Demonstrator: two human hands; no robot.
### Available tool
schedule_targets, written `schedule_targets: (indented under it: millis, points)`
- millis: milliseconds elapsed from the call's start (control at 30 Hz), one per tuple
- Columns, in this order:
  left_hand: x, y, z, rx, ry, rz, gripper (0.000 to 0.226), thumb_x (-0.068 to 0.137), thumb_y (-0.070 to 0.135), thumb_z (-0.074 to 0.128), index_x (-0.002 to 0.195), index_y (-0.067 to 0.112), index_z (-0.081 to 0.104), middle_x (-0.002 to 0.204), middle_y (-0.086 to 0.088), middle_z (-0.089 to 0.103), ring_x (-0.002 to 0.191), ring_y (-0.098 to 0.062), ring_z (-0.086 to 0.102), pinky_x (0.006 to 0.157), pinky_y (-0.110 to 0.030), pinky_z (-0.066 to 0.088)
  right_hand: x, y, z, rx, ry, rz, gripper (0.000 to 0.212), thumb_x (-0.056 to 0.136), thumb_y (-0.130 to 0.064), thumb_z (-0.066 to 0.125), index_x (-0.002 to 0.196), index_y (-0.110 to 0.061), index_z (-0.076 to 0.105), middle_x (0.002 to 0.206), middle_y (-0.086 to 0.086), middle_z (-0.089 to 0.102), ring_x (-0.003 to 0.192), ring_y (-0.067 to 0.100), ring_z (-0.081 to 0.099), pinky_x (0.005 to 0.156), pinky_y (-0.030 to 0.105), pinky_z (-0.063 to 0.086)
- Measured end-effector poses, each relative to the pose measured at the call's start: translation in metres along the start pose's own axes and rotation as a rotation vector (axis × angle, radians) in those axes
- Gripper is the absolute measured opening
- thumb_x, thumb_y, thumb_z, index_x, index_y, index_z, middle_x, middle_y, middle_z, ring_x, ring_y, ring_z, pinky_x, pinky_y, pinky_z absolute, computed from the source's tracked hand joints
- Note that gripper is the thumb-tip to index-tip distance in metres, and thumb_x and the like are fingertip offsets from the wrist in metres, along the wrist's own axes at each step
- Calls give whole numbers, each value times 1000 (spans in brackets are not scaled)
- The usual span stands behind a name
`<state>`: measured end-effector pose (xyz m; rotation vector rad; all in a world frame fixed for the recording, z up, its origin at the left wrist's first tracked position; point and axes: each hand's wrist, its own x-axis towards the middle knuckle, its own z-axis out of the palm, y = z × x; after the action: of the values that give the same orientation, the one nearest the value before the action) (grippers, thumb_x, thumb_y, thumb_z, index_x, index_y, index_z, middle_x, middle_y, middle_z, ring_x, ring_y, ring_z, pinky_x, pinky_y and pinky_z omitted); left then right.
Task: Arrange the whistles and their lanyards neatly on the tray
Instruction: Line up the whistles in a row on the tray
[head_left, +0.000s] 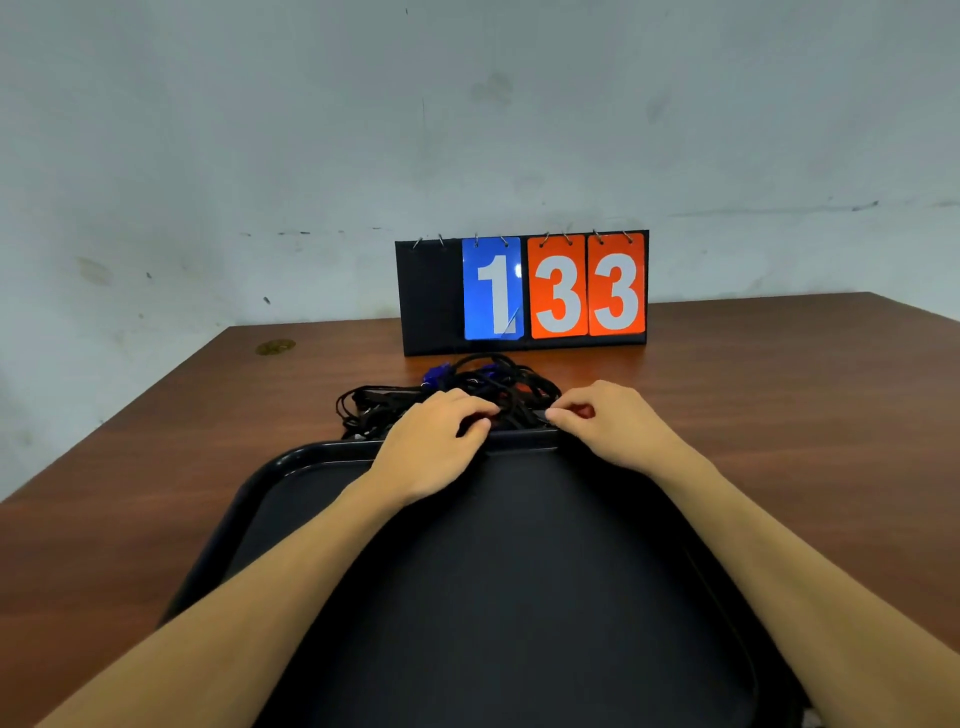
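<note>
A tangled heap of black lanyards (483, 382) lies on the table just beyond the far rim of a black tray (311, 457). Blue whistles (436, 375) show at the heap's far side, and a red whistle (584, 412) peeks out under my right fingers. My left hand (436, 447) rests over the tray's far rim with its fingers curled into the lanyards. My right hand (608, 423) pinches at the red whistle and a cord at the heap's right edge. The tray's floor holds nothing but my forearms above it.
A flip scoreboard (522, 291) reading 1, 33 stands upright right behind the heap. The brown wooden table (779, 415) ends at a pale wall at the back. A small round mark (275, 346) sits at the far left of the tabletop.
</note>
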<state>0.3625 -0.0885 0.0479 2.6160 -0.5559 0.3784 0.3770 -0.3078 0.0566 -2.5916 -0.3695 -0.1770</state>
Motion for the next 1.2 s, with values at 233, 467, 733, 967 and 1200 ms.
schedule_targets:
  millis: [233,467,733,967,1200]
  points:
    - [-2,1,-2,-139,46,-39,27,93,25,55,119,27,62,118,11,61,112,-7,53,98,-27,41,1,-4,-2,143,22,4,12,91,-24,61,97,-21,71,97,-9,64,93,7,55,82,21,40]
    - [-8,7,-4,60,185,77,31,90,27,59,121,26,58,122,9,44,119,-5,37,99,-23,18,0,-2,-7,150,216,90,9,86,-21,68,93,-22,74,97,-5,67,86,9,58,82,25,47]
    - [-6,50,-27,-61,198,-33,29,93,41,51,119,30,55,109,10,47,103,-6,40,88,-26,23,-22,-33,-28,200,263,-190,13,85,-17,68,97,-19,74,99,-9,60,95,5,54,86,20,45]
    - [-30,66,-51,-206,69,-26,24,91,28,60,110,18,69,89,11,66,76,3,60,72,-10,44,-46,-70,-33,304,229,-242,11,86,-20,67,95,-22,73,98,-8,67,92,2,58,82,14,45]
    - [-75,30,-86,-143,-13,-92,14,89,26,63,102,26,69,95,8,66,81,1,58,67,-8,40,-61,-101,-13,458,217,-157,33,87,-12,65,117,-22,55,94,-9,65,82,-2,61,69,7,46]
